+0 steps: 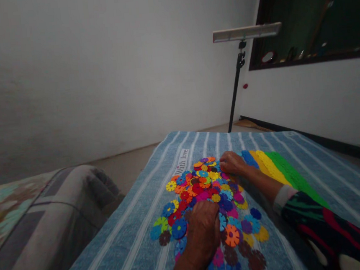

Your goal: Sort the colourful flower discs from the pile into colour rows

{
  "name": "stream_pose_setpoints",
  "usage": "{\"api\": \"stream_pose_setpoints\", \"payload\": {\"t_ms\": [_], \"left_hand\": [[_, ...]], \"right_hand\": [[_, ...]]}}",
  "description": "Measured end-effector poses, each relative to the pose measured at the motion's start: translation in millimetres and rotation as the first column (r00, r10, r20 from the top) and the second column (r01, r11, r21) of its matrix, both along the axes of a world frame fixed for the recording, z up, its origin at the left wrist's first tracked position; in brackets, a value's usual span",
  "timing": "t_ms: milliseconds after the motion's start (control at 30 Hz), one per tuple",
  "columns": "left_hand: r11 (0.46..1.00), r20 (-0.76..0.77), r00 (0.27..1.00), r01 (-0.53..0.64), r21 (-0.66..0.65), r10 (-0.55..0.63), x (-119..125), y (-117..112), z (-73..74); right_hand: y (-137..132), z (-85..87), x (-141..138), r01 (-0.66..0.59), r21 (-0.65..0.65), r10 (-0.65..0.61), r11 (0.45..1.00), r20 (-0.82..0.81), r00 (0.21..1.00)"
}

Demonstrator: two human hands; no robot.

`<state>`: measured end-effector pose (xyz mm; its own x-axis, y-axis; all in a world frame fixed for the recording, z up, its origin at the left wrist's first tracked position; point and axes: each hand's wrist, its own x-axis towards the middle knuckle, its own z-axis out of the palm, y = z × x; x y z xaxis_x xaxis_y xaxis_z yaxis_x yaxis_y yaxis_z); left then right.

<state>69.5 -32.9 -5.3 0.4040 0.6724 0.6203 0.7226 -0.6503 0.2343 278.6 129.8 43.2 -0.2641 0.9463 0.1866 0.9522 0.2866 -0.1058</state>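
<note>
A heap of notched plastic discs in many colours is spread over the blue striped cloth. My left hand rests on the near part of the heap, its fingers curled down among the discs. At the heap's far right edge is my right hand, also with fingers curled inward. What either hand holds is hidden under the fingers. To the right of the heap, long strips in blue, orange, yellow and green lie side by side, partly behind my right forearm.
The striped cloth covers the work surface and bears a "With love" label. A cloth-covered piece of furniture stands at the left. Beyond the far edge rises a light panel on a black stand, near the wall and a dark window.
</note>
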Motion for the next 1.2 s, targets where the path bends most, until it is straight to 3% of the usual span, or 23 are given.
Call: {"api": "stream_pose_setpoints", "payload": {"t_ms": [167, 333, 733, 1200], "left_hand": [[1.0, 0.017, 1.0, -0.002, -0.001, 0.002, 1, -1, -3.5], [1.0, 0.019, 1.0, -0.012, -0.022, 0.013, 2, -2, -6.7], [1.0, 0.023, 1.0, 0.009, -0.027, -0.008, 1, -3, -5.6], [1.0, 0.015, 1.0, 0.003, -0.026, -0.002, 2, -2, -4.3]], "right_hand": [[5, 1.4, -38, 0.041, -0.048, -0.036, 0.998, 0.099, 0.994], [8, -3.0, -52, 0.101, -0.057, -0.094, 0.993, 0.123, 0.988], [8, -11.3, -65, 0.132, 0.001, -0.13, 0.991, 0.14, 0.982], [6, -13.9, -59, -0.006, 0.075, -0.006, 0.997, 0.166, 0.986]]}}
